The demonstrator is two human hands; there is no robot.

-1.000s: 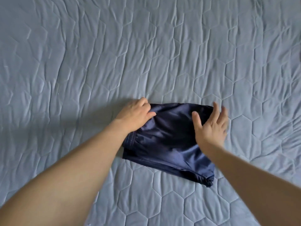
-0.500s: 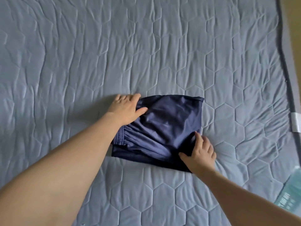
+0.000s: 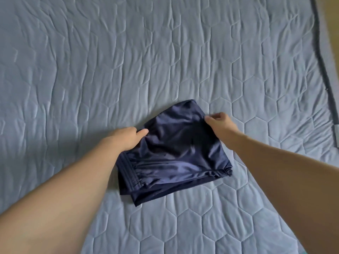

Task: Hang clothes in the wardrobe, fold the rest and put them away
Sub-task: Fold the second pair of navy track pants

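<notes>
Now, looking down on a blue-grey quilted bed (image 3: 165, 57), hexagon stitching, rumpled toward the far-left side. Dark piped edge of the bed (image 3: 324, 70) running down the right side, curving away near the right frame border; a strip of yellowish floor (image 3: 333, 24) beyond it at the far-right corner. Plenty of bare quilt on the far side and off to the left; less room on the right before the edge. Small pale tag (image 3: 336, 133) sitting right at that right edge.

Folded navy shorts (image 3: 174, 154), shiny fabric, lying on the near-middle of the bed, well clear of the right edge. Elastic waistband (image 3: 128, 169) bunched at the near-left corner of the bundle, layers stacked beneath.

Left hand (image 3: 124, 138) gripping the left side of the shorts, thumb on top of the cloth, fingers curled under and out of sight. Right hand (image 3: 220, 125) pinching the far-right corner, thumb and fingers (image 3: 217, 115) closed on the fabric's rim. Both forearms reaching in from the near edge, shorts between the two hands, the far part raised a little off the quilt.
</notes>
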